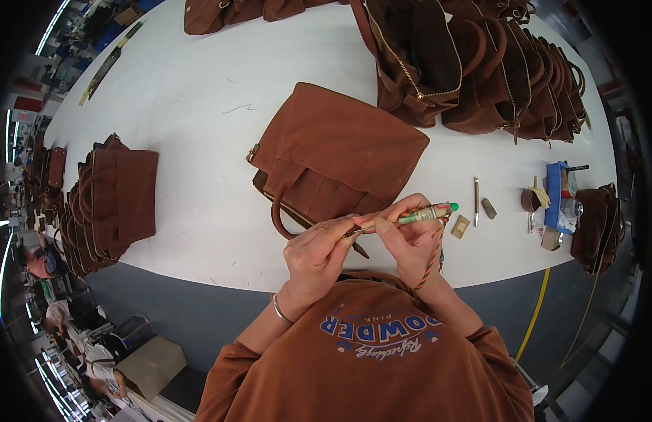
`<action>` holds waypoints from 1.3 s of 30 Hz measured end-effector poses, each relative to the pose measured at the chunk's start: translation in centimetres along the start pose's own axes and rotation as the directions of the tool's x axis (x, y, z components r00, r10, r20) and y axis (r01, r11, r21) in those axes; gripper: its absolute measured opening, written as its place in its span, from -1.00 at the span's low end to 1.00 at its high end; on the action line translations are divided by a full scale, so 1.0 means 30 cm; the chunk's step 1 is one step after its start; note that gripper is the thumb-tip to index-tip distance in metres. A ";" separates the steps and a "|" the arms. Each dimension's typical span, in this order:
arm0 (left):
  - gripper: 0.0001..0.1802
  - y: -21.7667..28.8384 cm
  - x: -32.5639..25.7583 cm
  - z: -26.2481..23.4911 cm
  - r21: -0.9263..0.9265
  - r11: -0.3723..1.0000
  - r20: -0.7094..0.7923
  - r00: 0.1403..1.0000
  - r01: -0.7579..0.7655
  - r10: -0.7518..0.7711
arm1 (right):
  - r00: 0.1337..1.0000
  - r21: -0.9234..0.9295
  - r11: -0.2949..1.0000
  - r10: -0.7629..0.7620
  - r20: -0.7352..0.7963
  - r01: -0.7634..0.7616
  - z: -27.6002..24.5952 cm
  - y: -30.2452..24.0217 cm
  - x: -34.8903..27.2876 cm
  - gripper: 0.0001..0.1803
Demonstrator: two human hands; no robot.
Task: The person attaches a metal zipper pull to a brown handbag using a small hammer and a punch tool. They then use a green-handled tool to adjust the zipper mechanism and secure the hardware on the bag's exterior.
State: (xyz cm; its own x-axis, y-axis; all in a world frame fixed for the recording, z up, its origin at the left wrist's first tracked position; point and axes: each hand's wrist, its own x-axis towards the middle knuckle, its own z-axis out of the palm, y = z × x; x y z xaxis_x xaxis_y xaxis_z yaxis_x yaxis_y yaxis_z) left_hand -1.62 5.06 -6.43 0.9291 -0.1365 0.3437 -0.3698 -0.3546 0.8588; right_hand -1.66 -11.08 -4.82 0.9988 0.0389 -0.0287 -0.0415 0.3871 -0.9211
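A brown handbag (347, 137) lies on its side on the white table, its handle (278, 200) toward me. My left hand (315, 250) is closed at the bag's near edge, pinching a small brown piece with a gold-coloured bit; the fingers partly hide it. A dark tab (360, 250) hangs below the fingertips. My right hand (407, 243) is closed around a slim pen-like tool (421, 214) with a wrapped pale handle and a green end. The tool's thin end points left, to the left fingertips; its tip is hidden.
Brown handbags (480, 77) stand in a row at the far right, others (118, 200) at the left. Right of my hands lie a tan block (461, 226), a thin stick (476, 200) and a grey piece (488, 208). Beyond is a blue bin (555, 197) with small supplies.
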 end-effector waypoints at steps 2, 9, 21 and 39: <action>-0.75 0.001 0.001 0.000 -0.003 1.000 0.001 1.000 -0.002 0.002 | 1.000 -0.022 1.000 -0.005 0.015 0.005 -0.009 0.009 -0.002 -0.86; -0.78 -0.011 -0.008 0.006 0.039 0.999 0.000 1.000 -0.021 0.021 | 0.994 -0.222 0.969 -0.100 0.053 0.109 0.000 0.013 -0.009 -0.84; -0.83 -0.055 0.109 -0.076 -0.346 0.875 -0.137 0.904 0.339 -0.405 | 0.989 0.170 0.976 -0.118 -0.089 0.132 -0.110 -0.004 0.011 -0.94; -0.74 0.041 0.217 -0.115 -0.545 0.758 -0.035 0.893 0.359 -0.448 | 0.998 -0.296 0.953 -0.066 0.010 0.066 0.089 0.030 0.096 -0.76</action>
State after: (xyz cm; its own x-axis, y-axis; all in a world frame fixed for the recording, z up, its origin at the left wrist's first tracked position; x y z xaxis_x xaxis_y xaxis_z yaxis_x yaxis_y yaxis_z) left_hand 3.96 6.92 -1.81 0.9956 0.0688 -0.0643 0.0505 0.1868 0.9811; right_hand 1.10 -8.17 -4.69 0.9991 0.0229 0.0362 0.0338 0.0990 -0.9945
